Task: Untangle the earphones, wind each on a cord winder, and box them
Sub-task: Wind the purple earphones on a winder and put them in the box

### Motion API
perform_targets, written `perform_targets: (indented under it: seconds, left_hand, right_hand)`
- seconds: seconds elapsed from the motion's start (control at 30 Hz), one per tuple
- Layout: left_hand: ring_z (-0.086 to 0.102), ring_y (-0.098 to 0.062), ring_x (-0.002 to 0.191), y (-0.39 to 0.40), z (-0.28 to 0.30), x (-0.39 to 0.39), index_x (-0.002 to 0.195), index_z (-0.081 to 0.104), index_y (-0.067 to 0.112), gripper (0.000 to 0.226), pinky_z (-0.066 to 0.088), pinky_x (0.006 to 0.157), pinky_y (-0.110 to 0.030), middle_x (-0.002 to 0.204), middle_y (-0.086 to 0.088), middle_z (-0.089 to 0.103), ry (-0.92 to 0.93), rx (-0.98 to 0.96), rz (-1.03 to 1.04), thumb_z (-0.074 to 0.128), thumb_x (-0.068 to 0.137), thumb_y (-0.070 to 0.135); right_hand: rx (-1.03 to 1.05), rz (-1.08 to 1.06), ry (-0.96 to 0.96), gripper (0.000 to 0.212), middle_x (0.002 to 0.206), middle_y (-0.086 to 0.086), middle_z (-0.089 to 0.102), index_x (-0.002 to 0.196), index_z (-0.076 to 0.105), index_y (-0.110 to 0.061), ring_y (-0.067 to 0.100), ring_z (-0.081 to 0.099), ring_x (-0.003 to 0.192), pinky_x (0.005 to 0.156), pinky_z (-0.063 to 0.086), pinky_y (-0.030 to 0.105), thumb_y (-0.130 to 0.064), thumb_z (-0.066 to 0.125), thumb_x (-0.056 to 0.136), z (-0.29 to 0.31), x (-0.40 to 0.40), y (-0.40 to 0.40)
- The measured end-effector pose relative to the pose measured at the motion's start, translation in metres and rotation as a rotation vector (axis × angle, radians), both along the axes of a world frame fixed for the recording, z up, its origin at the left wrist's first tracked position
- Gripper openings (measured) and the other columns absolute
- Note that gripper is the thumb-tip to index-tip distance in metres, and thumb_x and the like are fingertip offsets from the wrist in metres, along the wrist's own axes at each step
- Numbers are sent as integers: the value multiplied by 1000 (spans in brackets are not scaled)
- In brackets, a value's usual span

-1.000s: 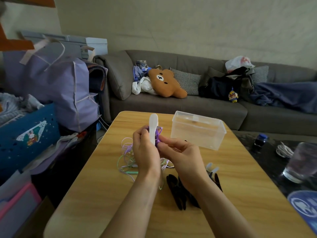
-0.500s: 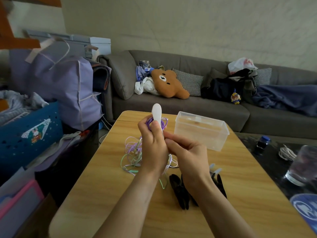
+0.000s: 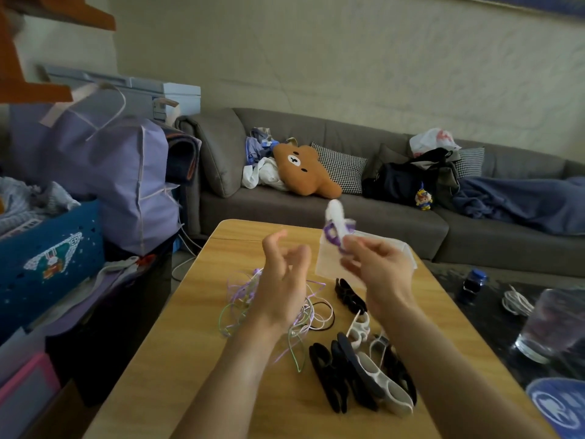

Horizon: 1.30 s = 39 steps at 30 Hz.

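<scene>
Winder (image 3: 336,224), wound with purple cord, sits upper centre, pinched in the right hand (image 3: 378,270) over the box (image 3: 408,253), likely for boxing; left hand (image 3: 282,282) hangs spread, empty, above the tangle (image 3: 240,299).

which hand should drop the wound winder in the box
Right. The right hand already grips the white winder just above the clear box; the left hand is free, over the tangled cords.

beyond your hands you see a grey sofa (image 3: 316,210) holding a bear cushion (image 3: 304,171); right of them, a glass (image 3: 550,324); left, a purple bag (image 3: 104,172).
</scene>
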<state>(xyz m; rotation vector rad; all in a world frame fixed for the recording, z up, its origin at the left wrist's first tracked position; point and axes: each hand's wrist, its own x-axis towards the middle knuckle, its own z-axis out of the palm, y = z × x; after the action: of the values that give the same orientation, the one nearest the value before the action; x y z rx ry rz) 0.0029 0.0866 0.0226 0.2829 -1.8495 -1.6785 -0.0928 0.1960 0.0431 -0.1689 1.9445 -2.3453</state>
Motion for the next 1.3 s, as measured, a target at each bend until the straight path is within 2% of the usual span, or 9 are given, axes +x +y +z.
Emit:
perform_targets:
  seconds: [0.1,0.23,0.4,0.63,0.77,0.87,1.03,1.2,1.3]
  left_hand:
    - [58,-5,100,-18,-8,0,113,62,20,16,40,71,-3,104,11,64,-114,-225,75,53,101,26]
    - [59,-3,89,-31,-10,2,102,66,20,18,44,69,-5,97,11,65,-182,-376,98,51,102,28]
    - [60,-17,90,-52,-22,-2,92,63,27,17,51,89,-49,87,13,64,-302,-560,163,49,100,34]
    - [58,-15,69,-65,-19,-2,93,62,19,24,44,61,-32,76,4,63,-434,-586,54,46,102,34]
    - [60,-10,73,-68,-17,1,98,62,20,19,47,64,-32,83,6,65,-434,-550,70,48,102,32]
    - [59,-6,87,-64,-17,3,106,59,23,11,51,73,-28,101,8,61,-383,-556,141,51,101,29]
    - [55,-9,93,-58,-21,8,105,59,23,10,52,84,-35,109,6,51,-361,-581,224,51,100,28]
    - [50,-19,103,-57,-31,7,97,63,22,14,47,91,-42,101,4,56,-414,-626,223,51,100,29]
    - [46,-17,105,-55,-28,11,97,63,23,16,43,92,-41,101,6,58,-409,-681,253,49,101,29]
  right_hand:
    - [442,-240,201,13,81,-1,73,83,72,-20,13,69,74,70,59,32,-25,83,80,18,-49,3]
    - [785,-281,340,5,76,1,71,82,79,-18,10,61,69,60,47,24,-20,81,78,26,-96,-9]
    - [1160,-176,252,15,83,9,71,84,78,-12,25,67,81,66,51,28,-14,82,70,6,-123,-38]
    - [1190,44,275,36,64,3,64,100,71,-5,12,59,52,46,42,23,-39,62,94,-15,-123,-65]
    - [1212,310,270,39,113,12,69,138,52,-12,24,68,80,84,58,37,-30,43,104,-9,-120,-66]
    - [1163,489,191,59,118,3,68,106,73,-9,18,69,90,91,57,40,-47,29,107,-6,-121,-62]
    - [1142,672,114,46,127,3,65,113,73,-11,18,63,115,97,55,41,-49,51,101,-10,-128,-58]
    - [1633,648,531,44,128,-3,54,134,62,-25,21,50,127,103,42,34,-36,68,92,-18,-132,-63]
    - [1691,712,555,40,133,1,54,131,63,-37,22,51,123,100,42,32,-25,68,93,-16,-131,-65]
